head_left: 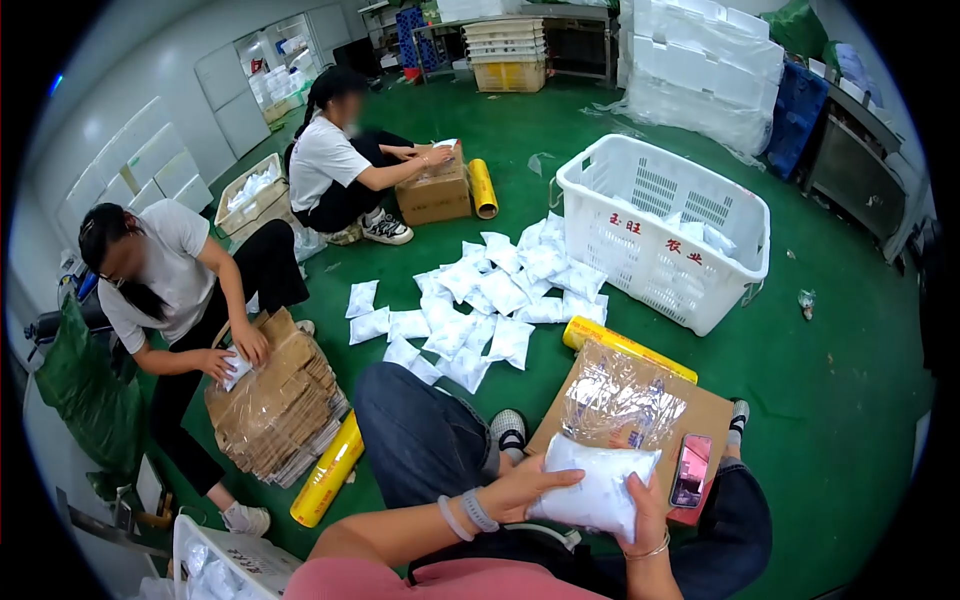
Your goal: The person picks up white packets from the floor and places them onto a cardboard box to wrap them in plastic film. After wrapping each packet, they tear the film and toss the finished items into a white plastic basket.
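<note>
Between my two hands I hold a plump white packet (pixel 595 486) above my lap. My left hand (pixel 530 492) grips its left side, and my right hand (pixel 646 508) grips its right side with the thumb on top. Just beyond the packet lies a cardboard box (pixel 690 410) with clear film over its top. A phone (pixel 691 470) rests on the box's right part. Behind the box is a yellow roll (pixel 630 350). Many similar white packets (pixel 480 295) lie in a loose pile on the green floor.
A large white crate (pixel 665 255) with packets inside stands at the right. Two people sit at the left and back, one by stacked cardboard (pixel 275 405), one by a box (pixel 436 190). More yellow rolls (pixel 328 470) lie near them. Another crate (pixel 235 565) is at bottom left.
</note>
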Action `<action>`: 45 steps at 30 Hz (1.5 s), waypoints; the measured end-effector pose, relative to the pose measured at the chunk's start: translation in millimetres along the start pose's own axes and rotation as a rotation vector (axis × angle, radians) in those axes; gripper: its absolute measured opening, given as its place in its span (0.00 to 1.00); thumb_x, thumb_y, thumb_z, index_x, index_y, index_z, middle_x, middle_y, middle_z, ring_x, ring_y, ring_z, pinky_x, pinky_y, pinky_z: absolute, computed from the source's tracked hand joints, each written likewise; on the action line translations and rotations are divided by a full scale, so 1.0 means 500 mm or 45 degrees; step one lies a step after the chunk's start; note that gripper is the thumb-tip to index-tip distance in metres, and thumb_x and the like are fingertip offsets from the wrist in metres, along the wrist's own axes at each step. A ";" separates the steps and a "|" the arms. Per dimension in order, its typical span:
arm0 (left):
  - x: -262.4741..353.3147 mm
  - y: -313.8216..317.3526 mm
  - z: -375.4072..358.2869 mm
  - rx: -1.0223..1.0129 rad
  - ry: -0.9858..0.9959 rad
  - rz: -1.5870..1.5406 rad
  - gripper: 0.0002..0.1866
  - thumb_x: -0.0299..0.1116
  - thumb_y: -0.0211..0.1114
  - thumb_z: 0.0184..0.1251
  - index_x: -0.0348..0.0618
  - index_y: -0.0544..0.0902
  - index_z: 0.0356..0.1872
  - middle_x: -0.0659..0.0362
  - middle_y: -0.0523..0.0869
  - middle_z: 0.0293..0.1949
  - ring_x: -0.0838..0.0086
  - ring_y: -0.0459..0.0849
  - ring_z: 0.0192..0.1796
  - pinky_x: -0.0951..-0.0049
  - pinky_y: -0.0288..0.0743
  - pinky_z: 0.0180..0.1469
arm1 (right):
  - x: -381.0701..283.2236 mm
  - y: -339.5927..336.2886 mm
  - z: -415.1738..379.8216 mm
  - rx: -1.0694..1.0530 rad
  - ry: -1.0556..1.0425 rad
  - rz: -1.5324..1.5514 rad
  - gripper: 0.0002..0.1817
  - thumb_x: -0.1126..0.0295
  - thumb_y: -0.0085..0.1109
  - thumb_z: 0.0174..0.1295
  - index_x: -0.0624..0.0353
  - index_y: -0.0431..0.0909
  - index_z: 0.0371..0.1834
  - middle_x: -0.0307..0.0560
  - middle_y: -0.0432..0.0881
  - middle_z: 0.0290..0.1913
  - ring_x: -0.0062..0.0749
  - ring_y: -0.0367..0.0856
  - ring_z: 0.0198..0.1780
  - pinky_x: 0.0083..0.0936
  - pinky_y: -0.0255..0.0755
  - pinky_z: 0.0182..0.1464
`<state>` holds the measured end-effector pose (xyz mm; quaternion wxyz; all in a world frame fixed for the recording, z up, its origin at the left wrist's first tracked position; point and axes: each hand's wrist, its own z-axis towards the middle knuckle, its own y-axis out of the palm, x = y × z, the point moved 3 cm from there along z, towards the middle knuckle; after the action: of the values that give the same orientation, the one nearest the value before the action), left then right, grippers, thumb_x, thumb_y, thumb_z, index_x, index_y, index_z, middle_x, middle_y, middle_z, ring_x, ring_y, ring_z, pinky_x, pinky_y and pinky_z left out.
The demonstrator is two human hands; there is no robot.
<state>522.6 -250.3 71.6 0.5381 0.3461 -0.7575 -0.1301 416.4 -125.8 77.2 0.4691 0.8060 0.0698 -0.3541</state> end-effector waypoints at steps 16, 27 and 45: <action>-0.016 0.073 0.111 0.365 1.249 -0.045 0.32 0.31 0.67 0.53 0.35 0.63 0.58 0.45 0.69 0.58 0.63 0.70 0.59 0.64 0.67 0.58 | 0.065 0.024 0.060 -0.027 -0.385 0.511 0.41 0.35 0.31 0.61 0.58 0.51 0.68 0.46 0.58 0.66 0.38 0.58 0.65 0.35 0.50 0.67; -0.001 -0.010 0.136 0.013 0.368 -0.198 0.43 0.34 0.68 0.55 0.39 0.50 0.67 0.54 0.67 0.61 0.71 0.70 0.58 0.72 0.66 0.58 | 0.041 -0.155 0.108 0.169 -0.212 -1.174 0.27 0.54 0.39 0.68 0.66 0.60 0.59 0.53 0.73 0.50 0.36 0.73 0.49 0.29 0.66 0.52; 0.087 -0.683 0.477 1.120 -0.140 1.096 0.38 0.56 0.63 0.51 0.39 0.64 0.56 0.48 0.74 0.49 0.55 0.76 0.49 0.54 0.69 0.51 | -0.474 -0.067 0.550 0.024 -0.159 -0.398 0.22 0.58 0.55 0.61 0.61 0.67 0.52 0.55 0.77 0.45 0.22 0.81 0.35 0.10 0.79 0.30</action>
<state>430.3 -569.3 -183.5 0.3094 0.1916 -0.8385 0.4055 87.4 -277.0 119.2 0.4043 0.7661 0.1618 -0.4727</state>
